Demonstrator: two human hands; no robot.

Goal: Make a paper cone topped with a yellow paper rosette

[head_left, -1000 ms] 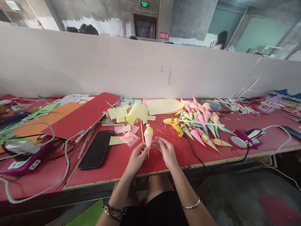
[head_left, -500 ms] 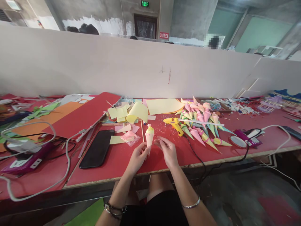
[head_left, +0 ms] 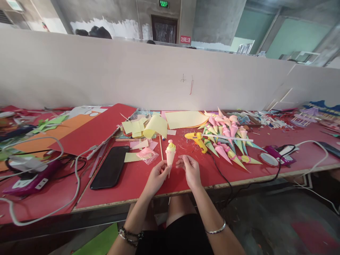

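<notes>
My left hand (head_left: 156, 176) pinches the lower part of a small paper ice-cream cone (head_left: 170, 153), pale pink with a yellow swirl and a pink ball on top, held upright over the red table (head_left: 138, 184). My right hand (head_left: 190, 169) sits just right of the cone, fingers curled and pinched together near its side; what it holds, if anything, is too small to see. A yellow glue gun (head_left: 197, 140) lies beyond the right hand. Further right lies a pile of finished paper cones (head_left: 228, 140).
A black phone (head_left: 110, 167) lies left of my hands. Yellow paper pieces (head_left: 148, 127), a red board (head_left: 92, 131), a thin wooden stick (head_left: 160, 147), cables and a purple power strip (head_left: 26, 182) crowd the left. A small round mirror (head_left: 269, 159) is at right. A partition wall (head_left: 159, 74) backs the table.
The cone and both hands have drifted slightly right and the cone has turned a little in my left fingers. Nothing else moved.
</notes>
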